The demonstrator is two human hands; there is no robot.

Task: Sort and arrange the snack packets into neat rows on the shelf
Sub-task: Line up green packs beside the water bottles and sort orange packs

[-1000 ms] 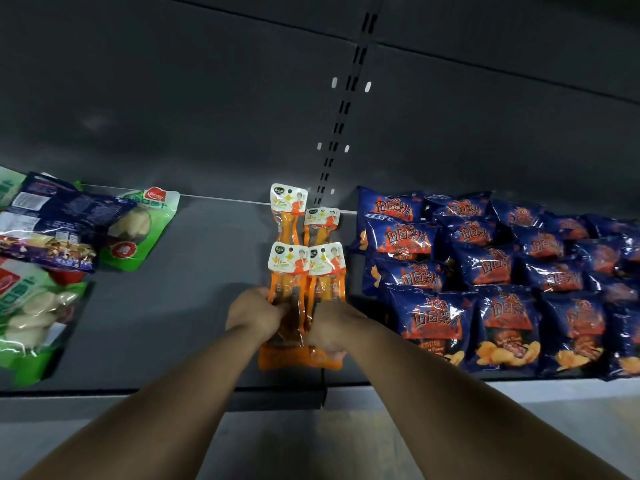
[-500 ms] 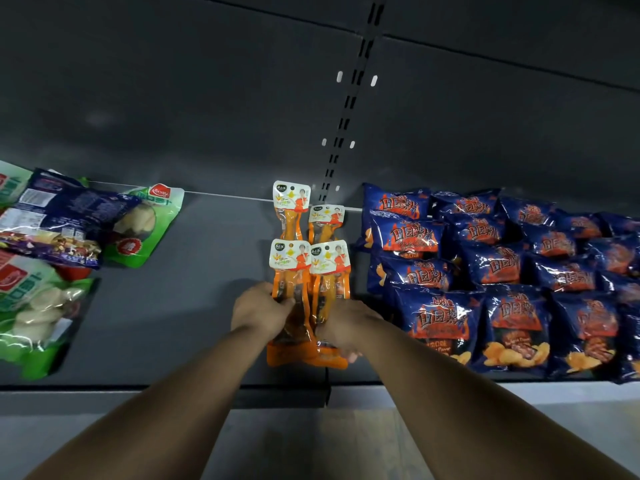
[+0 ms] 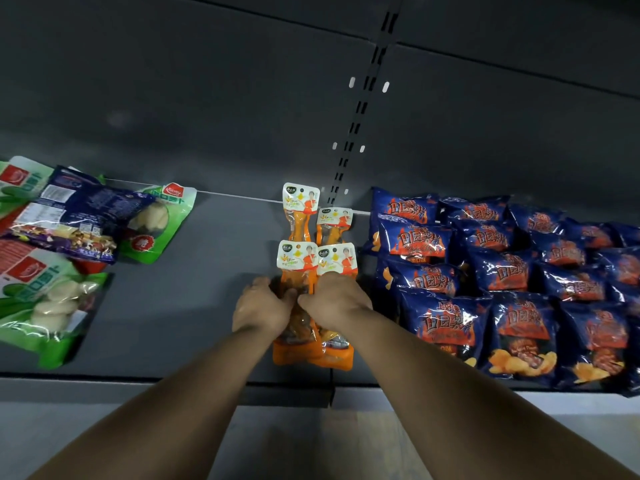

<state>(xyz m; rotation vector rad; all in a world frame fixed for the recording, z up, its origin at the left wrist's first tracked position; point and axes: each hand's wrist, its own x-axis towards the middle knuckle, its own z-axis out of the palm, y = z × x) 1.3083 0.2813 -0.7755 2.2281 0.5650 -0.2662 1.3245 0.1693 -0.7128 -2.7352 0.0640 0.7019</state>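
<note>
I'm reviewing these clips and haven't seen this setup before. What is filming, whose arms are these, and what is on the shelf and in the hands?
There is no machine: a person wears a camera on the head, looking down at their own bare arms. The left hand and right hand both grip the front orange packets, which lie on a dark grey shelf. Two more orange packets lie behind them. To the right, blue snack bags overlap in rows. To the left, green pouches and a dark blue packet lie loosely piled.
</note>
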